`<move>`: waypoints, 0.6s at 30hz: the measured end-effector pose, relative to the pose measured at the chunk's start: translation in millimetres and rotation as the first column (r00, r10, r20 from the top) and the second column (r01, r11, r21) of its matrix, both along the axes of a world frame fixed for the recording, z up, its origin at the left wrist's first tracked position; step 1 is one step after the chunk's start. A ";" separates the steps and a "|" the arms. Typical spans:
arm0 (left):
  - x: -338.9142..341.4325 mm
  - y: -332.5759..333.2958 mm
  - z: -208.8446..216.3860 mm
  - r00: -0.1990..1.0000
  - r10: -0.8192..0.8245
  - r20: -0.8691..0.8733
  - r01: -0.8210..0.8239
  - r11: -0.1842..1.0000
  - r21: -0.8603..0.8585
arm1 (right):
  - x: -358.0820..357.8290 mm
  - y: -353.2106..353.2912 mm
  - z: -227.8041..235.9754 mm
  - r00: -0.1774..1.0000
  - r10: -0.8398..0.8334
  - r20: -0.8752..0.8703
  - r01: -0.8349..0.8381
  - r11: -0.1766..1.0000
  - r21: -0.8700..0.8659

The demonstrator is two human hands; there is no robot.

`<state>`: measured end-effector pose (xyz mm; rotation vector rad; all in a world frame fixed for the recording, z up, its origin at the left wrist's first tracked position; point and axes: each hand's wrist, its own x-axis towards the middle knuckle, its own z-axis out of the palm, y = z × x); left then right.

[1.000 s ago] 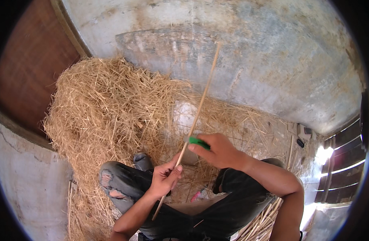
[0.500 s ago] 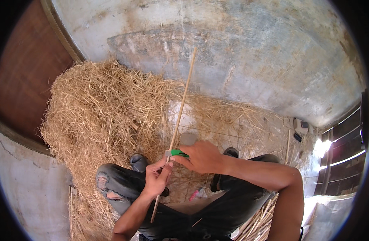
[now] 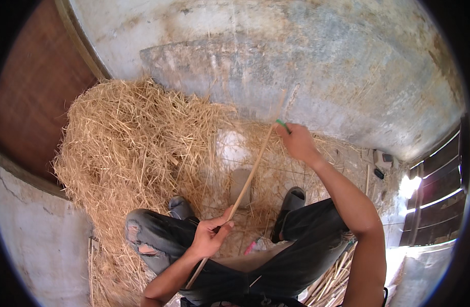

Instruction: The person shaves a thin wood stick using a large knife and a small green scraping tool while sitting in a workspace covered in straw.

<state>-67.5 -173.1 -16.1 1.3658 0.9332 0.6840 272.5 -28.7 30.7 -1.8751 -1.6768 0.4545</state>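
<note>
A long, thin wooden stick [image 3: 256,166], pale and bamboo-like, runs slantwise from my lap up toward the wall. My left hand [image 3: 210,236] is closed around its lower part, above my thigh. Farther out, near the stick's upper end, my right hand [image 3: 298,143] grips a green-handled cutter knife [image 3: 282,125]. The knife lies against or very close to the stick; its blade is too blurred to make out. The stick's far tip is smeared by motion.
A large straw heap [image 3: 138,138] fills the left side, up to the wall [image 3: 296,56]. Between my feet lies a grey slab [image 3: 239,185]. More sticks [image 3: 331,279] are bundled beside my right thigh. Small dark objects [image 3: 382,159] sit by the right corner.
My right hand and the knife have moved up and away along the stick, from beside my left hand to near its far end. The stick's far end has swung right and lower.
</note>
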 end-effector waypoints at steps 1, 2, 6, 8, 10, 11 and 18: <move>1.7 0.4 2.7 1.000 -0.020 -0.005 0.020 0.999 0.026 | 12.4 2.6 3.2 0.999 -0.047 0.011 0.047 0.999 -0.019; 1.3 0.6 4.9 0.999 -0.039 -0.013 0.039 0.998 0.056 | 23.5 7.0 8.5 0.995 -0.093 0.020 0.094 0.995 -0.034; -2.9 -1.0 3.9 0.994 -0.093 -0.058 0.100 0.985 0.139 | 63.0 10.6 11.2 0.959 -0.282 0.013 0.282 0.959 -0.016; -2.5 -0.2 10.1 0.994 -0.088 -0.058 0.097 0.981 0.168 | 62.6 10.6 10.8 0.958 -0.287 0.007 0.287 0.958 0.007; -3.0 2.6 16.4 0.993 -0.080 -0.084 0.089 0.990 0.111 | 61.1 12.3 10.6 0.952 -0.307 0.006 0.307 0.952 0.000; -4.1 2.8 17.8 0.992 -0.076 -0.098 0.085 0.993 0.082 | 60.3 15.9 11.5 0.946 -0.323 0.008 0.323 0.946 -0.017; -42.4 -13.1 8.2 0.993 -0.104 -0.061 0.112 0.984 0.138 | 204.5 21.1 -19.7 0.718 -0.679 -0.153 0.689 0.663 0.293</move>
